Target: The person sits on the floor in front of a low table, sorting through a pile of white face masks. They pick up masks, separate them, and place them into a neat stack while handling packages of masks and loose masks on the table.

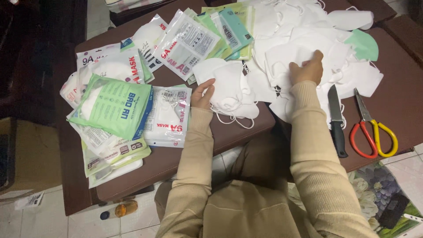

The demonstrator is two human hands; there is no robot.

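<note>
My left hand [203, 94] grips the near edge of a small stack of folded white face masks [231, 90] resting on the brown padded surface [229, 132]. Their ear loops trail toward me. My right hand [307, 69] lies fingers-down on a big loose heap of white masks [304, 39] at the far right, pinching one mask's edge. A single pale green mask [365, 44] sits at that heap's right side.
Sealed mask packets lie to the left, with a green one [112, 105] on top, and more fan out at the back [194, 39]. A black-handled knife [337, 119] and red-and-yellow scissors [370, 128] lie right of my right arm. A small bottle [125, 208] lies on the tiled floor.
</note>
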